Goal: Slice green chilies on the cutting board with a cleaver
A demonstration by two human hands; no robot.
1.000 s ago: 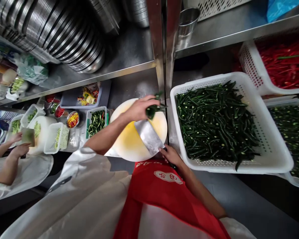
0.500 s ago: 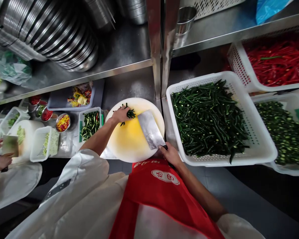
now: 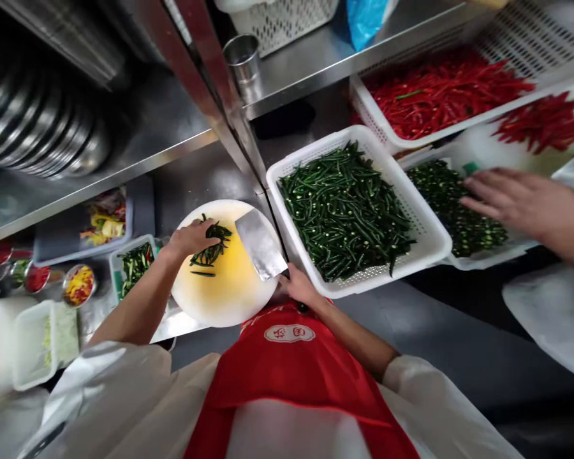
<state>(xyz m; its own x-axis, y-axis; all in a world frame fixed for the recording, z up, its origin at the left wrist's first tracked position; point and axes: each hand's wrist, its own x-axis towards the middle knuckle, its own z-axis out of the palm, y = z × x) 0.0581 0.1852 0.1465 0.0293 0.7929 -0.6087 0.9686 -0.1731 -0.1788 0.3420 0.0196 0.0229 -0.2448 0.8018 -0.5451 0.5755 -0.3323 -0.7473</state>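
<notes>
On the round white cutting board (image 3: 220,312), stained yellow in the middle, lies a small bunch of long green chilies (image 3: 215,248). My left hand (image 3: 191,239) grips this bunch at the board's upper left, thumb and fingers around part of it. One loose chili lies just below. A broad cleaver (image 3: 261,245) rests flat over the board's right side. Its dark handle is in my right hand (image 3: 299,285), closed, at the board's lower right edge. Right of the board stands a white basket (image 3: 430,245) full of whole green chilies (image 3: 349,217).
Another person's hand (image 3: 526,197) reaches over a tub of cut green chilies (image 3: 478,229) at right. Behind is a basket of red chilies (image 3: 444,89). At left are a tub of chilies (image 3: 136,264) and small bowls (image 3: 79,285). A metal shelf post (image 3: 220,95) rises behind.
The view has shifted to the right. The chilies under my left hand are more spread over the board. Another person's hand has come into view at right. My right hand still holds the cleaver.
</notes>
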